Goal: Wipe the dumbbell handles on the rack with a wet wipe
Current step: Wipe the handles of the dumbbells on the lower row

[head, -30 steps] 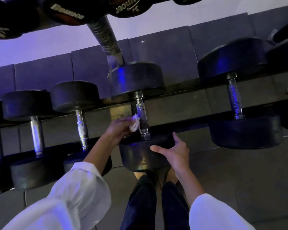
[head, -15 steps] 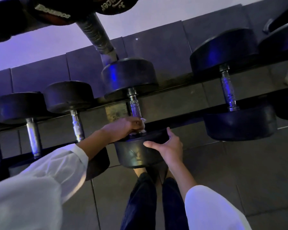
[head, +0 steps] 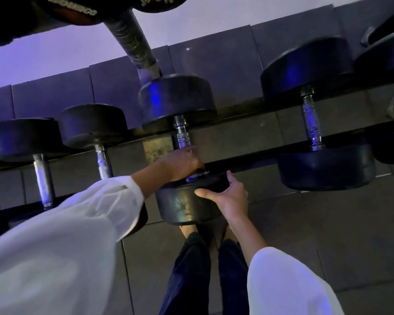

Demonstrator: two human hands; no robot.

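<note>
Rack (head: pixel 243 114), two dark rails over a tiled floor (head: pixel 328 235), in dim blue light. At the left lay two small dumbbells (head: pixel 93 126), their steel handles uncovered and apart from either hand. Next, the left hand (head: pixel 182 161) was closed round the lower part of the handle (head: pixel 183 137) of the middle dumbbell (head: pixel 175 98), with the wet wipe (head: pixel 203 173) bunched beneath the fingers. Only a pale scrap of it showed, just above the near weight (head: pixel 180 208). The right hand (head: pixel 231 196) gripped the rim of that near weight, thumb on its face and fingers over the top edge. At the right lay a larger dumbbell (head: pixel 323 167), its handle bare, well apart from both hands. Handling, by judgement: the dumbbells were heavy, rigid and liable to roll on the rails, so best steadied at a weight's rim rather than lifted. The handle was knurled steel, likely to drag at the cloth. The wipe was soft, damp, light and easily torn or dropped, so best kept folded round the bar within a full fist.
</note>
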